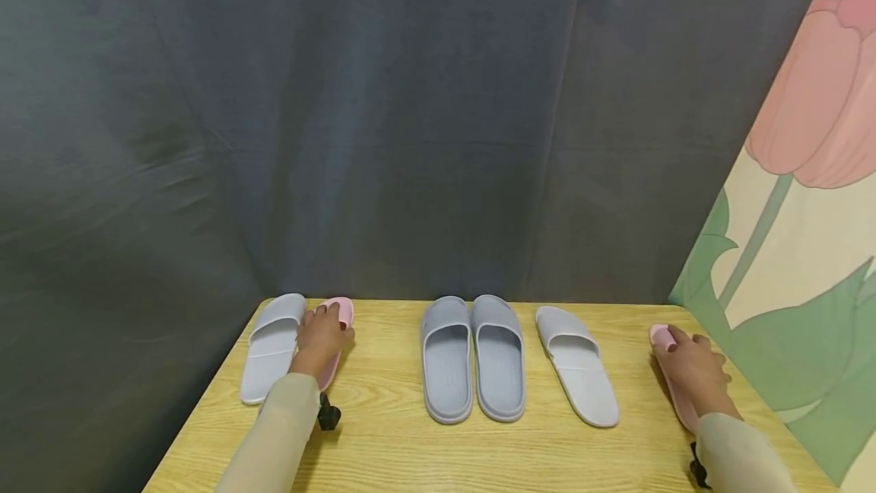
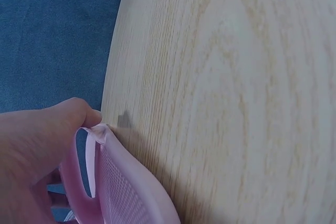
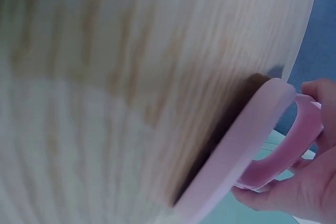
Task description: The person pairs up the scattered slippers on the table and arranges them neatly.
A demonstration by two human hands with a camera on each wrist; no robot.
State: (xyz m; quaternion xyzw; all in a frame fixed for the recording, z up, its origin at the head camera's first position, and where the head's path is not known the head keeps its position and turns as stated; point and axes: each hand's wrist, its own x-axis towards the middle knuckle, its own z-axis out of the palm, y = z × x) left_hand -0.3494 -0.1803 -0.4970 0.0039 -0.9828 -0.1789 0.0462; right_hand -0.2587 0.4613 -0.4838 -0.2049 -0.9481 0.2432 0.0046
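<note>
The left hand (image 1: 322, 339) pinches the strap of the left pink slide slipper (image 2: 134, 192), thumb at the strap edge. The right hand (image 1: 694, 371) grips the strap of the right pink slide slipper (image 3: 236, 153), near the right edge of the wooden table (image 1: 383, 462). A grip limited to the straps could let either sole swing. Sideways drift on the left could knock the adjacent white slide slipper (image 1: 263, 371). The gray pair (image 1: 472, 379) stands well apart, between the hands.
</note>
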